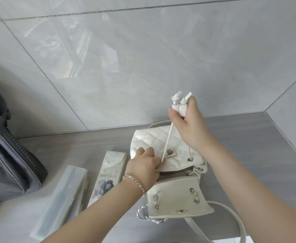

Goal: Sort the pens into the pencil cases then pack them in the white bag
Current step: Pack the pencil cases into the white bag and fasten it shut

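Head view showed the white bag (163, 142) lying on the grey tabletop (249, 146), its flap (177, 199) thrown open toward the person. The right hand (187, 118) was raised above the bag, its grip closed on the drawstring toggle (179, 108) with the cord (168, 142) running taut down to the bag's mouth. The left hand (143, 165) was at the bag's left rim, its grip pinched on the edge near an eyelet. Two pencil cases lay just left of the bag: a printed one (106, 178) nearest it and a frosted one (63, 199) beyond that, both apparently shut. I judged the sorting finished and the packing step in hand, with the mouth being worked by its drawstring; next, the mouth would need to stand wide enough for a long case to go in endways. Whether the cord was being loosened or drawn tight could not be told. No loose pens showed, the bag's inside was hidden, and a grey bag (6, 163) far left was cut off.
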`<state>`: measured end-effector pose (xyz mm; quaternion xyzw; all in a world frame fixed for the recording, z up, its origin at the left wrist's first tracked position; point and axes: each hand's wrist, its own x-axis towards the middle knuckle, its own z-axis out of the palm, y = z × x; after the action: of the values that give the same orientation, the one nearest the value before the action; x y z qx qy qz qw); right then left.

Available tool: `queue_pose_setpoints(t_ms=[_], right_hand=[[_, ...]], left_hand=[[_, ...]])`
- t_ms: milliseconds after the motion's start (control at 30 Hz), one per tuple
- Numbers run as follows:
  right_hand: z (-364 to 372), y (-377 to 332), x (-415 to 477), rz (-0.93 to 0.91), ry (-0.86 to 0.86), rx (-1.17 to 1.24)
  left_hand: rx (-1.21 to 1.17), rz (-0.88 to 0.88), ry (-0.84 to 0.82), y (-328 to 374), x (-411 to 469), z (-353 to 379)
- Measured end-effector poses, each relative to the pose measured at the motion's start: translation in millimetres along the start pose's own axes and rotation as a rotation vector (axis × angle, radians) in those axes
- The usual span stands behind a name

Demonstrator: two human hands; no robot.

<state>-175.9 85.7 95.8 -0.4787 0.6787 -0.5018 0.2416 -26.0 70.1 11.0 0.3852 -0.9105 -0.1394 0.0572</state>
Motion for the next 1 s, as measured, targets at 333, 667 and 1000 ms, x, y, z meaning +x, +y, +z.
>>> queue_pose_setpoints(t_ms=[333, 667, 1000], right_hand=[[28, 53, -66, -0.386, 0.124, -0.429], [28, 72, -65, -0.283, -0.407, -0.995], [-6, 34, -84, -0.561, -0.407, -0.975]], left_hand=[[0.014, 0.049, 0.132, -7, -8, 12], [-0.026, -0.265, 0.207, 8, 47, -37], [-0.441, -0.626, 0.063, -38, 104, -60]])
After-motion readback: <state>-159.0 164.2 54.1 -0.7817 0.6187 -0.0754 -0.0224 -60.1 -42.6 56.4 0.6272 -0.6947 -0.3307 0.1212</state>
